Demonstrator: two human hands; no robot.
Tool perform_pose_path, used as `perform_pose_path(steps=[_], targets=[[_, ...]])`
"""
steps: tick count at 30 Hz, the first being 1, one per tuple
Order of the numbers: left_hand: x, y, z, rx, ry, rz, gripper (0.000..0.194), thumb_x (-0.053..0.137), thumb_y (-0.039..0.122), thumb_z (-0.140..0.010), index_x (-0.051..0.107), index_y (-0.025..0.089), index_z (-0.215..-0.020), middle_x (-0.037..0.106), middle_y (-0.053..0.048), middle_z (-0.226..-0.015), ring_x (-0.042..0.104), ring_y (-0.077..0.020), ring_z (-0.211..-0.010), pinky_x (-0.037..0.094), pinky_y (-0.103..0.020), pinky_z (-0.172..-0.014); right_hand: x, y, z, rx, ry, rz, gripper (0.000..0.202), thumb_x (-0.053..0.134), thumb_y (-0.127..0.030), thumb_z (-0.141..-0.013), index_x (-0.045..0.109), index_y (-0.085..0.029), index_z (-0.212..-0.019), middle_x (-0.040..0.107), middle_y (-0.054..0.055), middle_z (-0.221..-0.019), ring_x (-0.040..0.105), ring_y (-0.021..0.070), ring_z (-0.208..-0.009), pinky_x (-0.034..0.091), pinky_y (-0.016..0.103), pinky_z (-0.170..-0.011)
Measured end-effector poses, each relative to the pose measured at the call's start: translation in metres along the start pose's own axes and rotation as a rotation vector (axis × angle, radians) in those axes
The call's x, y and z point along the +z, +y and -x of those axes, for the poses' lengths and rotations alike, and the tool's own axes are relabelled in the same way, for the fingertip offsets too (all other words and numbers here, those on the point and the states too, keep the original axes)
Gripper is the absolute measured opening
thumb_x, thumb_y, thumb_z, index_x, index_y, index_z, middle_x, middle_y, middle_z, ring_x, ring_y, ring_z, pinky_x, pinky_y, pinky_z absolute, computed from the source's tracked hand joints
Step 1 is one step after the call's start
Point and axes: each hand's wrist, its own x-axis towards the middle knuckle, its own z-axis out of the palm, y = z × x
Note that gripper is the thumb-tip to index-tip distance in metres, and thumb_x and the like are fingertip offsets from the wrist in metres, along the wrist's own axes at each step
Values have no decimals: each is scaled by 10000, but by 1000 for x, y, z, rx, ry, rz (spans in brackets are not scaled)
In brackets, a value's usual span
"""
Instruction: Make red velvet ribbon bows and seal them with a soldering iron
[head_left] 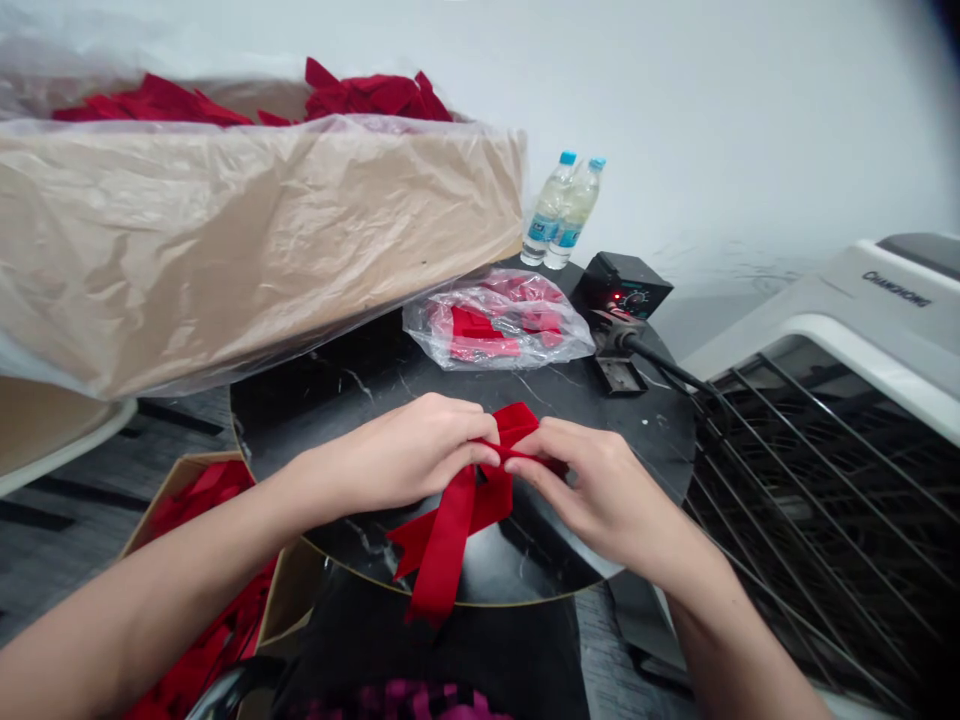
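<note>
**Red ribbon (444,548) pinched in your left hand (424,450) and right hand (596,485)**

A large plastic-draped box (262,240), heaped with red pieces (375,95), fills your upper left; a white grilled appliance (832,300) stands at your right. Before you is the round black table (289,420), with an open carton (289,592) below its left edge. On the tabletop lie a clear bag (427,322) of red pieces, a black control unit (637,280) with its red light lit, and two bottles (576,212). Your hands work near the front edge, each thumb and fingers gripping the ribbon's fold, fingertips close together. One ribbon tail reaches over the rim.

Ribbon (444,550) is velvety cloth, tbl (300,405) v. glossy.
</note>
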Motion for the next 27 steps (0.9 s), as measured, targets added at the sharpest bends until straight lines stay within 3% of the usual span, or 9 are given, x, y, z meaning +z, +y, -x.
perform_pose_path(steps=[4,9,12,17,22,27], targets=[[-2,11,1,-49,-51,122,176,551,209,-988,704,163,-914,685,-3,-799,588,-114,-709,396,-226,-686,-5,-4,10,67,-59,-141,151,622,-306,-996,697,-230,-890,702,-20,-858,631,122,-740,446,241,-684],[-8,22,-1,-179,-184,281,201,568,249,-975,717,149,-884,709,-4,-762,599,-109,-675,414,-203,-650,-14,-2,14,198,-252,-414,161,647,-354,-979,693,-222,-898,674,-46,-777,622,97,-630,458,209,-615],[-11,24,-2,-222,-217,300,227,556,259,-976,725,137,-886,713,-12,-768,599,-108,-672,424,-201,-644,-17,-2,11,212,-312,-438,133,689,-359,-950,706,-227,-947,690,-48,-784,636,109,-687,467,206,-659],[-14,23,-1,-234,-215,350,220,567,257,-971,744,141,-908,705,0,-748,608,-99,-656,434,-180,-614,-14,-12,10,224,-230,-333,90,693,-351,-944,744,-278,-955,719,-65,-813,632,90,-638,449,195,-608],[-19,27,2,-236,-220,366,253,550,295,-991,743,140,-941,713,-14,-750,636,-111,-666,463,-183,-627,-13,-18,13,318,-188,-408,185,678,-397,-943,750,-251,-856,685,-58,-723,610,79,-545,443,191,-536],[-20,35,6,-182,-164,263,263,565,332,-990,747,169,-895,716,3,-744,614,-98,-651,436,-183,-627,-15,-20,14,336,-152,-506,114,724,-343,-908,767,-250,-856,687,-59,-724,593,68,-551,428,177,-530]])
